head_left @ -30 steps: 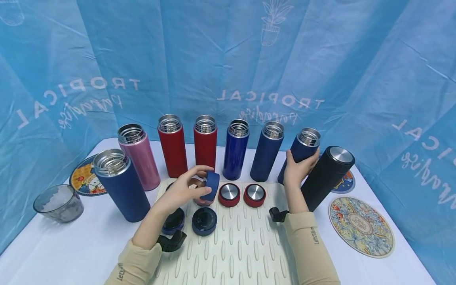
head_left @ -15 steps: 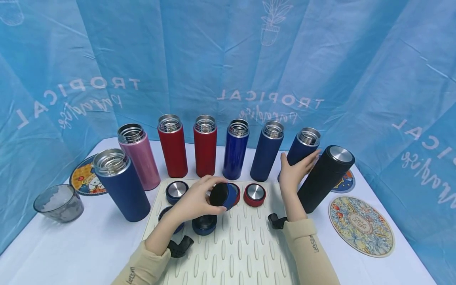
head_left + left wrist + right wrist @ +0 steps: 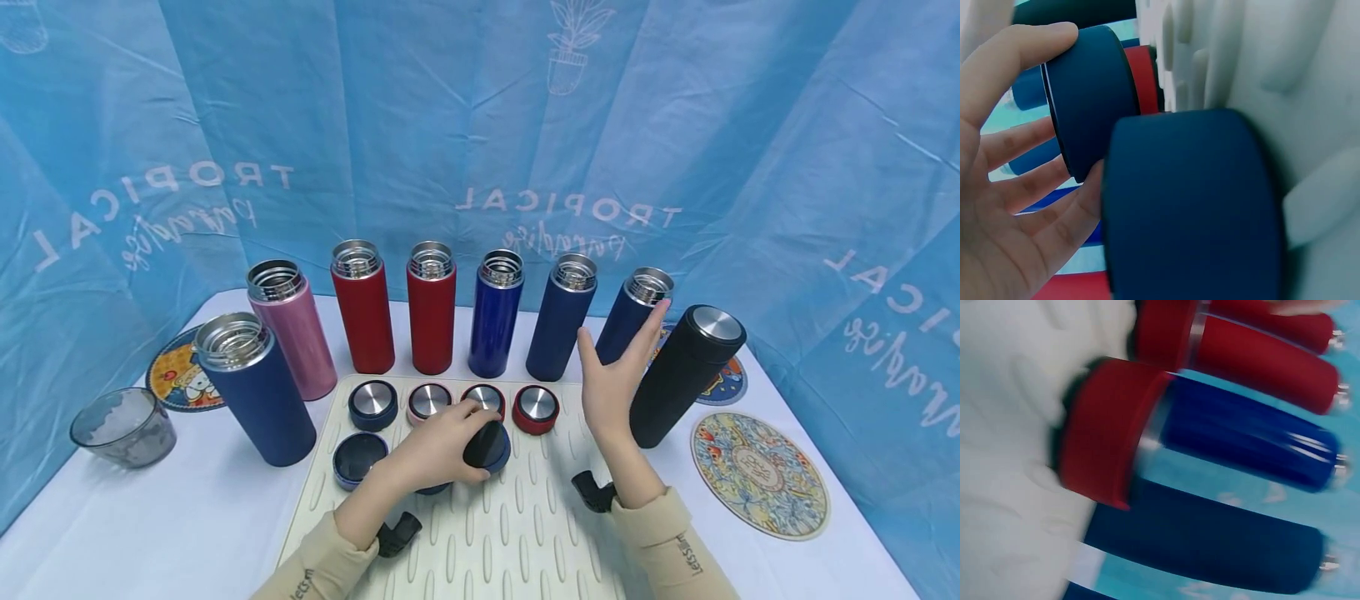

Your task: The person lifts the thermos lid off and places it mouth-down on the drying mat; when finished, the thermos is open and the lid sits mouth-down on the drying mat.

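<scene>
My left hand (image 3: pixel 438 448) pinches a dark blue bottle lid (image 3: pixel 498 450) between thumb and fingertips, low over the mat. In the left wrist view the thumb lies on one side of this lid (image 3: pixel 1088 103) and fingers on the other. A second blue lid (image 3: pixel 1191 206) fills the foreground there. My right hand (image 3: pixel 617 392) holds nothing; its thumb and fingers are spread in front of an uncapped navy bottle (image 3: pixel 628 321). Red lids (image 3: pixel 536 410), a pink lid (image 3: pixel 430 402) and more blue lids (image 3: pixel 372 405) sit on the cream mat (image 3: pixel 517 542). The right wrist view is blurred.
Uncapped bottles stand upright along the back: navy (image 3: pixel 255 392), pink (image 3: pixel 295 333), red (image 3: pixel 363 312), glossy blue (image 3: pixel 497 317). A capped black bottle (image 3: pixel 686 379) is at the right. A glass (image 3: pixel 123 429) stands left, a round patterned coaster (image 3: pixel 760 475) right.
My left hand has carried the blue lid right and down to the mat, turning it over. My right hand has let go of the navy bottle and drawn back toward me.
</scene>
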The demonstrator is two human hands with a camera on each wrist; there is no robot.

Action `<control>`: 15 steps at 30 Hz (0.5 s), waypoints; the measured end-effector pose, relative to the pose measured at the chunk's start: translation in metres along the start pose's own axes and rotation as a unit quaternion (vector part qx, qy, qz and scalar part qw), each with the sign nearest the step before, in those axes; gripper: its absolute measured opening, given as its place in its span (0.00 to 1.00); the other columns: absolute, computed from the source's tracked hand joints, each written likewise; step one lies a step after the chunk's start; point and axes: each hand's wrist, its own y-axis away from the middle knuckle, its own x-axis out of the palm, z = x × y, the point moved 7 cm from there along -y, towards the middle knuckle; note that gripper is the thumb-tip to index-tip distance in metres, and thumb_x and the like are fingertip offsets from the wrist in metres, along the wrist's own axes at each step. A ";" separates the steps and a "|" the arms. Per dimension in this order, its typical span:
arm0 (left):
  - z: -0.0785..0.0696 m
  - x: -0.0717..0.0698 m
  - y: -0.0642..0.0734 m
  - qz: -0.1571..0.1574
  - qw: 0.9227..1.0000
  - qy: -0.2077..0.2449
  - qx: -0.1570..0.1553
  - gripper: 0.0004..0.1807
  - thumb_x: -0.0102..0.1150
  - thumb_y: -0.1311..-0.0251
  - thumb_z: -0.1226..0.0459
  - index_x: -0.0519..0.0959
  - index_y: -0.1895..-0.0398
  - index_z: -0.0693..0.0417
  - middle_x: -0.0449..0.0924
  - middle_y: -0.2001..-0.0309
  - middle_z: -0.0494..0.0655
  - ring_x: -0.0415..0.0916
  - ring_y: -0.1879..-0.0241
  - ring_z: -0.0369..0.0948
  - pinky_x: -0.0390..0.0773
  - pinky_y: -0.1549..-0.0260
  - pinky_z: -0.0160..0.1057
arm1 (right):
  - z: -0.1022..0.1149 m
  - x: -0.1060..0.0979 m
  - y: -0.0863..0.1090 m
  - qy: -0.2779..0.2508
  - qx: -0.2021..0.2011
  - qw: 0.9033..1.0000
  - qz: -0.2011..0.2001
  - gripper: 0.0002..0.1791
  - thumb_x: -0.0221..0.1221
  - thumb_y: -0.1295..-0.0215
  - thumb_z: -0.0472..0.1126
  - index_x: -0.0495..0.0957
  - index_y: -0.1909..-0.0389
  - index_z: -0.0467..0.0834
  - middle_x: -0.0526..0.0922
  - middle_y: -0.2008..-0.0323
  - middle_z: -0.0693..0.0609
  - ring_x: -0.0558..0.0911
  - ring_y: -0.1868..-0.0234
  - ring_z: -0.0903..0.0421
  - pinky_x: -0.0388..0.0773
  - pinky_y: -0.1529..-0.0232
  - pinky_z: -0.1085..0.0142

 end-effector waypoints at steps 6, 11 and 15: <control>-0.002 0.008 -0.002 0.016 0.999 -0.032 0.016 0.37 0.70 0.56 0.52 0.71 0.41 0.53 0.72 0.49 0.51 0.73 0.52 0.46 0.76 0.57 0.43 | 0.039 -0.034 -0.012 -0.037 -0.118 0.992 -0.034 0.41 0.59 0.44 0.30 0.49 0.32 0.33 0.52 0.31 0.44 0.48 0.29 0.55 0.44 0.31 0.62; -0.003 0.013 -0.002 0.028 0.998 -0.048 0.017 0.36 0.69 0.55 0.51 0.72 0.41 0.53 0.73 0.47 0.53 0.73 0.50 0.48 0.75 0.53 0.45 | 0.052 -0.067 -0.028 -0.020 -0.164 0.985 -0.046 0.31 0.59 0.47 0.29 0.62 0.40 0.30 0.61 0.36 0.42 0.51 0.30 0.52 0.45 0.31 0.62; -0.003 0.013 -0.001 0.024 0.998 -0.056 0.018 0.36 0.69 0.56 0.50 0.73 0.42 0.53 0.74 0.47 0.53 0.73 0.50 0.48 0.74 0.52 0.47 | 0.048 -0.091 -0.042 0.000 -0.136 0.990 -0.024 0.30 0.60 0.46 0.31 0.65 0.40 0.36 0.64 0.36 0.48 0.52 0.30 0.54 0.45 0.31 0.65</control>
